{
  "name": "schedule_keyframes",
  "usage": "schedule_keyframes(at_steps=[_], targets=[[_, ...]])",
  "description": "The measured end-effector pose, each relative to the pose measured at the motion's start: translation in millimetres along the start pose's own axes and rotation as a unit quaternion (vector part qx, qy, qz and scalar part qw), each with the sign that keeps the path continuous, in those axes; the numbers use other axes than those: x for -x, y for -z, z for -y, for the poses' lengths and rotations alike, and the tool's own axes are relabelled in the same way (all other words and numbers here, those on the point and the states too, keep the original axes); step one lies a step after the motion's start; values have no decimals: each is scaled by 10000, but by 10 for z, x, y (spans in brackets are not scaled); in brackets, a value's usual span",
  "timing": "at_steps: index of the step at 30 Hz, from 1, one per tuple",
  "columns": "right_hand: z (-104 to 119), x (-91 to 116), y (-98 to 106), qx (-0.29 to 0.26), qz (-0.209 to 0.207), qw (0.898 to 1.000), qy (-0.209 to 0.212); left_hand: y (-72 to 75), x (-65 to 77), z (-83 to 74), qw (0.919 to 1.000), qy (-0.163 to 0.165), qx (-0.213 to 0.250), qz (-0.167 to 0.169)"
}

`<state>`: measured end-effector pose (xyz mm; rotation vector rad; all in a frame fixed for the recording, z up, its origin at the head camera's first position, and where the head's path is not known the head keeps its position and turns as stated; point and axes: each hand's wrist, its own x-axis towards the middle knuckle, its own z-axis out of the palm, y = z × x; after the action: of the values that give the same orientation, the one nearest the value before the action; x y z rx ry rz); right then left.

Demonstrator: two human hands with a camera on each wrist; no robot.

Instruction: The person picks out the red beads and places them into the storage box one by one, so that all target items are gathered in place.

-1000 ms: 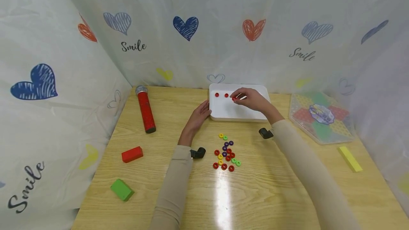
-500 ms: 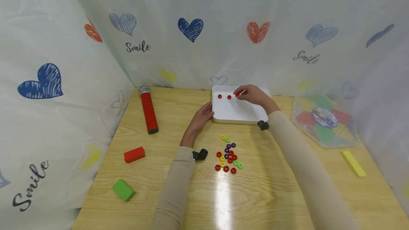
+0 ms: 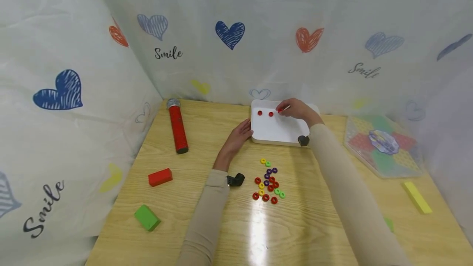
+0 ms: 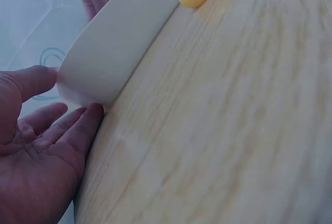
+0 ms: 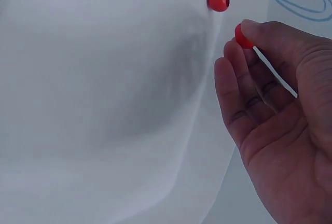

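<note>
In the head view, my right hand [image 3: 295,108] is over the back of a white tray [image 3: 267,132]. Its thumb and fingertips pinch a red bead [image 5: 242,37], seen best in the right wrist view. Two red beads [image 3: 271,114] sit in the tray in a row to the left of that hand; one of these, a holed round bead [image 5: 218,0], also shows near the tray wall in the right wrist view. My left hand [image 3: 237,138] rests against the tray's left side, fingers fairly straight. In the left wrist view, its thumb and fingertips touch the tray's corner [image 4: 104,68].
Several red, yellow, purple and green beads [image 3: 271,188] lie in front of the tray. At left are a red microphone [image 3: 178,129], a red block [image 3: 160,177] and a green block [image 3: 147,217]. A clear bead case [image 3: 384,147] and yellow block [image 3: 417,197] lie at right.
The right hand has moved slightly back in the tray with the red bead in its pinch. The left hand stays at the tray's side. The whole head view has shifted a little.
</note>
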<state>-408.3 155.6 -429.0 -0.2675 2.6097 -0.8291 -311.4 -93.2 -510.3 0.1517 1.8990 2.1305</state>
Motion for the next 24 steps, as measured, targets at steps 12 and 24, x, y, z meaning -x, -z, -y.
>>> schedule_keyframes(at_steps=[12, 24], targets=[[-77, -141, -59, 156, 232, 9981, -548, -12, 27, -9, 10000, 95, 24, -7], [-29, -146, -74, 408, 348, 9971, -535, 10, 24, 1, 9997, -144, -180, 4]])
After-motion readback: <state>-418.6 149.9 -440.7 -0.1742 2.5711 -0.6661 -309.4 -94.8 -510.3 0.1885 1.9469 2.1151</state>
